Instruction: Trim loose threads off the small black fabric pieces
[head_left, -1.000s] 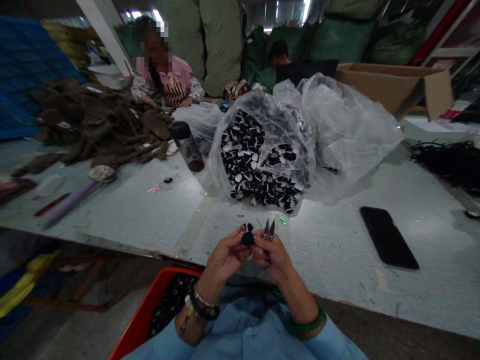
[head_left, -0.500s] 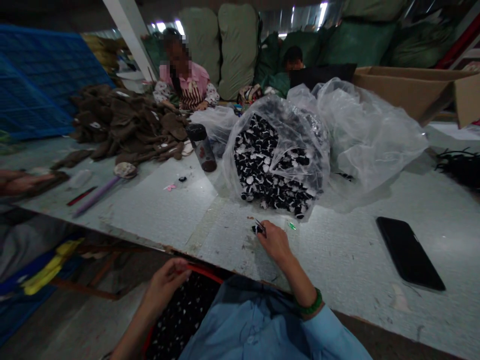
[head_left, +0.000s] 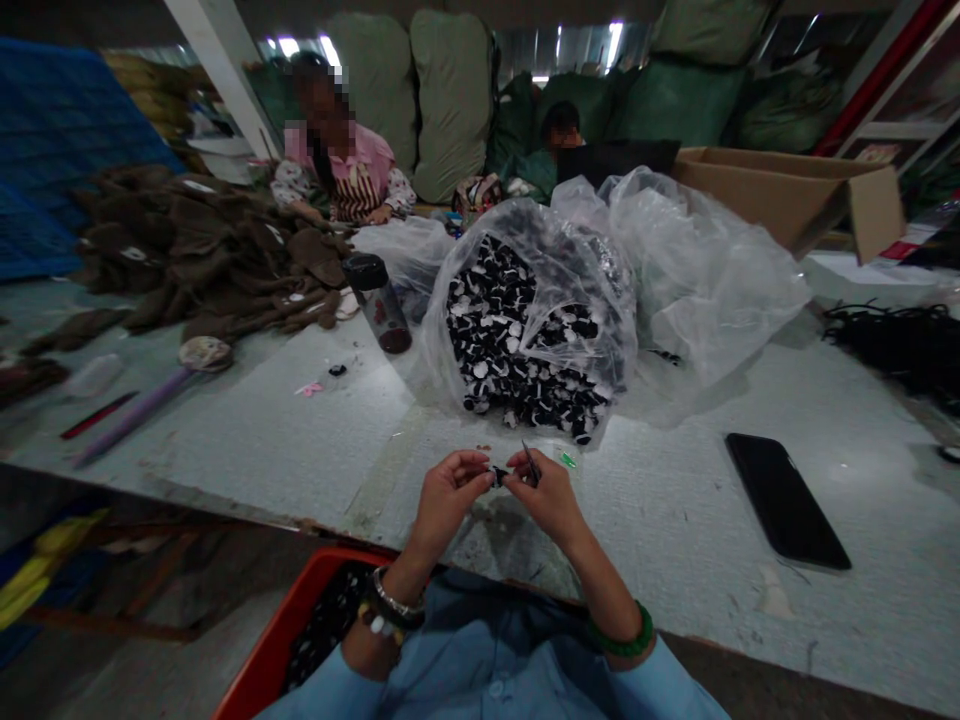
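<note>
Over the near table edge, my left hand (head_left: 448, 492) pinches one side of a small black-and-white fabric piece (head_left: 498, 477). The fingertips of my right hand (head_left: 551, 492) meet its other side. A slim dark metal tool, like tweezers or thread snips (head_left: 530, 460), also sits in my right hand, pointing up and away. Just beyond, a clear plastic bag (head_left: 439, 345) lies with its mouth towards me, full of similar black-and-white pieces (head_left: 495, 330). By my right fingers is a small green shiny scrap (head_left: 568, 459).
An orange bin (head_left: 259, 650) of black-and-white pieces stands below the table edge at left. A phone (head_left: 787, 500) lies right; a dark-lidded bottle (head_left: 379, 305), purple stick (head_left: 142, 415) and brown fabric pile (head_left: 202, 250) are left. Two people sit across the table.
My left hand has risen from beside the bin to the table and joined my right hand at the small piece. The view has shifted, showing more of the orange bin.
</note>
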